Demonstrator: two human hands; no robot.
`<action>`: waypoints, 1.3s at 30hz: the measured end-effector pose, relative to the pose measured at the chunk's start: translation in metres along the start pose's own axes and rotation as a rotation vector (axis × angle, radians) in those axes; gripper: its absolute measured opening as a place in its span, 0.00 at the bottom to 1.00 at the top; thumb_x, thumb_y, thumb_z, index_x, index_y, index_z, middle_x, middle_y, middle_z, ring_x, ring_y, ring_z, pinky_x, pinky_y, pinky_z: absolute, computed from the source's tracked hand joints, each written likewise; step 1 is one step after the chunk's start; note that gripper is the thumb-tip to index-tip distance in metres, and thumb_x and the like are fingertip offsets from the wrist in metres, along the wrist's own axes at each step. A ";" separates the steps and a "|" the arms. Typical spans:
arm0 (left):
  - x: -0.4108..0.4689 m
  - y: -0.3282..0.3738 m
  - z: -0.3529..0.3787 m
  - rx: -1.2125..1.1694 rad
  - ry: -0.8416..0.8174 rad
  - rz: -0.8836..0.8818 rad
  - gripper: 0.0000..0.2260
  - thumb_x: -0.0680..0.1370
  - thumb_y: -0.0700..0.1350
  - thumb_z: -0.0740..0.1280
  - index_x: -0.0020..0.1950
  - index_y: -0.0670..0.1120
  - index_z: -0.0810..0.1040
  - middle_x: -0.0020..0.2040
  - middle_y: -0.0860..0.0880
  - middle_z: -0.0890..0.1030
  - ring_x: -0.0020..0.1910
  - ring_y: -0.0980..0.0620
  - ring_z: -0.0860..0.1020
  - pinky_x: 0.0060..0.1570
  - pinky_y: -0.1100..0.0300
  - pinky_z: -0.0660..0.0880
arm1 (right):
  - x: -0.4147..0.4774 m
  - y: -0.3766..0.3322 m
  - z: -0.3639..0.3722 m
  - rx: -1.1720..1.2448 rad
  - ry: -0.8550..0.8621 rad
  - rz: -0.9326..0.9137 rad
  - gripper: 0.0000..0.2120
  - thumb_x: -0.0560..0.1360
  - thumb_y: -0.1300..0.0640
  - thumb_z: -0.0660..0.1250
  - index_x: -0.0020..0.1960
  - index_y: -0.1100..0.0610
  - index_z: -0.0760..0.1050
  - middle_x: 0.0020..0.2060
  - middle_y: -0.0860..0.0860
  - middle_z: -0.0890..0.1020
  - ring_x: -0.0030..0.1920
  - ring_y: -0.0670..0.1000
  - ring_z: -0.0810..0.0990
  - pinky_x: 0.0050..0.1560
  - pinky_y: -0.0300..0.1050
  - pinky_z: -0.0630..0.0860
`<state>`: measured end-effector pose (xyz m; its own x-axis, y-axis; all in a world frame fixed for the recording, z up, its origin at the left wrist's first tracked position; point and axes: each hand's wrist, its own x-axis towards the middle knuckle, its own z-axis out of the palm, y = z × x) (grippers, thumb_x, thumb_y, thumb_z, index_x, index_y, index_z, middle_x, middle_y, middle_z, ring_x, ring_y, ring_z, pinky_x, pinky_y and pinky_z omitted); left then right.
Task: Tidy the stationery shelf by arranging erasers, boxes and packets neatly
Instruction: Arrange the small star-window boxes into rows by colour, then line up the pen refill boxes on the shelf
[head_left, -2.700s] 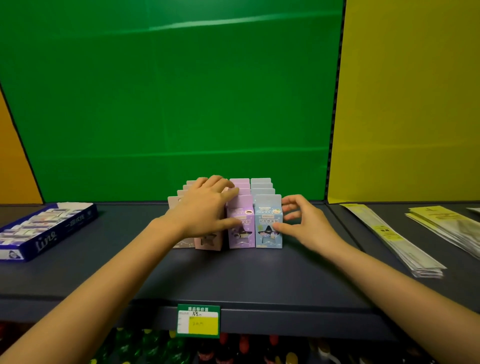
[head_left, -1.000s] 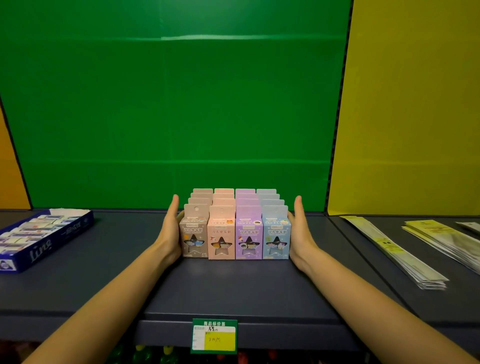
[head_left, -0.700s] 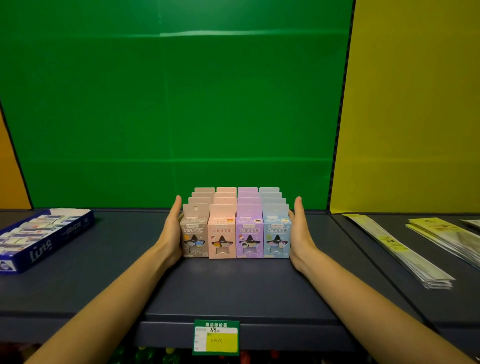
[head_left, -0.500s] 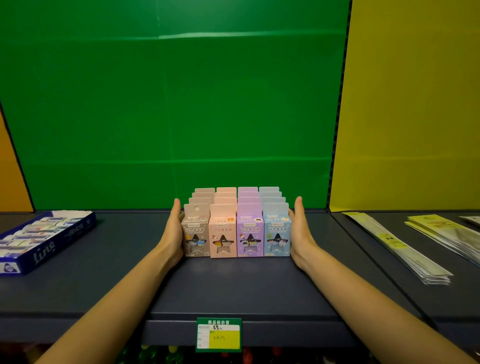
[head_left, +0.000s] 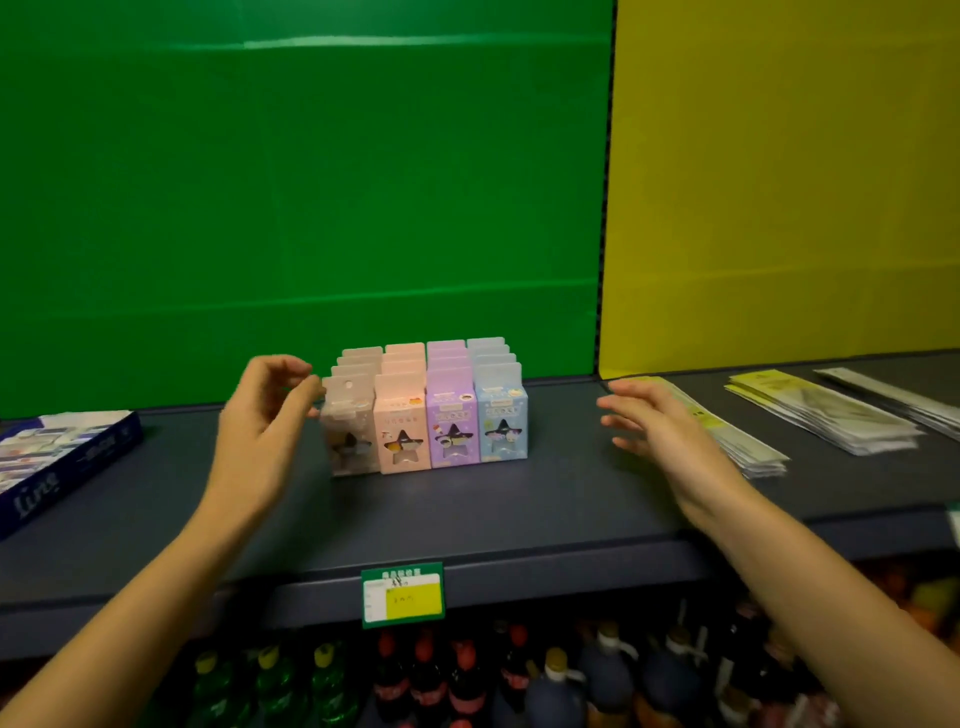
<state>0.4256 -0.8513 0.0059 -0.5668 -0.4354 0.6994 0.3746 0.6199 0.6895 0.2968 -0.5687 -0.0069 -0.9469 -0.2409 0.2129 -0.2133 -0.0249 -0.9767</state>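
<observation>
A green back panel (head_left: 311, 208) fills most of the upper frame and meets a yellow panel (head_left: 779, 182) at a dark vertical seam right of centre. Below them a dark grey shelf (head_left: 493, 509) runs the full width. Under its front edge stands a row of bottles (head_left: 467, 680), dim, and cut off by the bottom of the frame. At the left edge lies a blue tray-like box (head_left: 62, 457), partly out of frame, its contents too blurred to read. At the right lie flat stacks of packets (head_left: 821, 415), the nearest stack (head_left: 727, 431) running back towards the yellow panel and the farthest cut off by the frame edge. The block of small boxes (head_left: 452, 415) stands upright in the middle of the shelf in four colour columns, grey, pink, purple and blue. Only the top tabs of the rear rows show. The front grey box (head_left: 349, 431) is smeared and looks slightly askew. The left hand (head_left: 260, 426) is raised just left of that box with its fingers loosely bent and holding nothing. Its fingertips are perhaps touching the box's tab, but blur hides the contact. The right hand (head_left: 660, 426) is spread flat between the block and the nearest packets, clear of the block. A green and yellow price label (head_left: 402, 595) hangs on the shelf edge, its writing illegible.
</observation>
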 end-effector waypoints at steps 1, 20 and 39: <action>-0.005 0.006 0.000 0.084 -0.063 0.048 0.03 0.74 0.48 0.64 0.43 0.55 0.71 0.42 0.54 0.77 0.38 0.65 0.75 0.40 0.73 0.70 | -0.008 -0.002 -0.015 -0.066 -0.011 -0.054 0.06 0.76 0.62 0.62 0.49 0.52 0.73 0.50 0.53 0.77 0.44 0.45 0.76 0.45 0.35 0.71; -0.137 0.120 0.192 0.781 -0.513 0.390 0.15 0.72 0.61 0.53 0.39 0.53 0.73 0.34 0.52 0.80 0.33 0.45 0.80 0.29 0.57 0.68 | -0.165 0.017 -0.358 -1.108 0.256 -0.128 0.06 0.74 0.52 0.66 0.50 0.43 0.74 0.45 0.41 0.80 0.46 0.45 0.80 0.45 0.47 0.78; -0.193 0.239 0.459 0.632 -0.556 0.619 0.17 0.73 0.59 0.54 0.44 0.49 0.76 0.38 0.51 0.82 0.33 0.48 0.81 0.28 0.61 0.66 | -0.146 0.056 -0.587 -1.116 0.388 -0.031 0.10 0.75 0.51 0.63 0.56 0.47 0.74 0.47 0.40 0.75 0.51 0.44 0.76 0.49 0.45 0.76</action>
<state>0.2880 -0.3197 -0.0512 -0.7246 0.3376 0.6008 0.3537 0.9304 -0.0963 0.2822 0.0346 -0.0765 -0.9064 0.0602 0.4181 -0.1475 0.8824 -0.4468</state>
